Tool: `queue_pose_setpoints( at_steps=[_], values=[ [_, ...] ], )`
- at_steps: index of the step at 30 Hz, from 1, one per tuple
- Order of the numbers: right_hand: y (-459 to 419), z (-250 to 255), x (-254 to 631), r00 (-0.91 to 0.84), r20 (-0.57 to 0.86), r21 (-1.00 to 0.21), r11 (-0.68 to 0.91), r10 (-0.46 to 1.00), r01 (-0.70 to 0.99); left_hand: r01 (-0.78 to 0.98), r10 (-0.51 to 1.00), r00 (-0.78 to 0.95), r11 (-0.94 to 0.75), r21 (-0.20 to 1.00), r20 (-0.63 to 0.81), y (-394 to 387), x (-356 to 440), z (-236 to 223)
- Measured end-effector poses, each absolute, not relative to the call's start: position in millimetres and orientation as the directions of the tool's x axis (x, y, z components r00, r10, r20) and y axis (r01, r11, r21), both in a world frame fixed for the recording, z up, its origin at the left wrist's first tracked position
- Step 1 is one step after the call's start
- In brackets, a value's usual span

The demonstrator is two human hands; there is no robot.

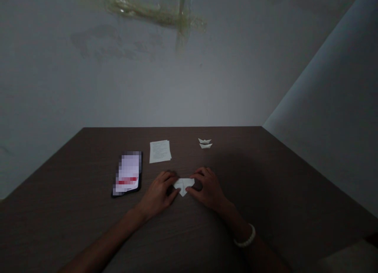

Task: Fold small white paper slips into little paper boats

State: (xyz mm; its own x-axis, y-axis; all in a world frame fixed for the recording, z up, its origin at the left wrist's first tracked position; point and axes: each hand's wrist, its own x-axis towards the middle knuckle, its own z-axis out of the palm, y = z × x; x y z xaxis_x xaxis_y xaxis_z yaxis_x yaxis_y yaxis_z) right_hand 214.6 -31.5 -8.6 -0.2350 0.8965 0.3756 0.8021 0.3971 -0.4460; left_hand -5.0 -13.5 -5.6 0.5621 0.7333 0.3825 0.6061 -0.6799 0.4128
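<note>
A small white folded paper piece (184,185) lies on the dark wooden table (265,178), pointed at its near end. My left hand (161,192) pinches its left side with fingertips and thumb. My right hand (206,186) grips its right side the same way; a pale bracelet (245,238) sits on that wrist. Both hands rest low on the tabletop.
A small stack of white paper sheets (160,151) lies beyond my left hand. Two finished folded paper boats (205,143) sit farther back to the right. A phone with a lit screen (128,173) lies at the left. Walls border the table's far and right edges.
</note>
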Motion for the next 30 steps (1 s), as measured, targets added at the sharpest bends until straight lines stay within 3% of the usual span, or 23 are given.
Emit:
queue_pose_setpoints(
  at_steps=[24,30],
  values=[
    [-31.8,0.0,209.8,-0.246,0.290,-0.469,0.362,0.925,0.806,0.649,0.775,0.573,-0.627,0.430,0.265,-14.3,-4.1,-0.5],
    [-33.5,0.3,207.9,-0.296,0.307,-0.468,0.415,0.904,0.780,0.642,0.769,0.598,-0.628,0.439,0.226,-16.1,-3.9,4.8]
  ],
)
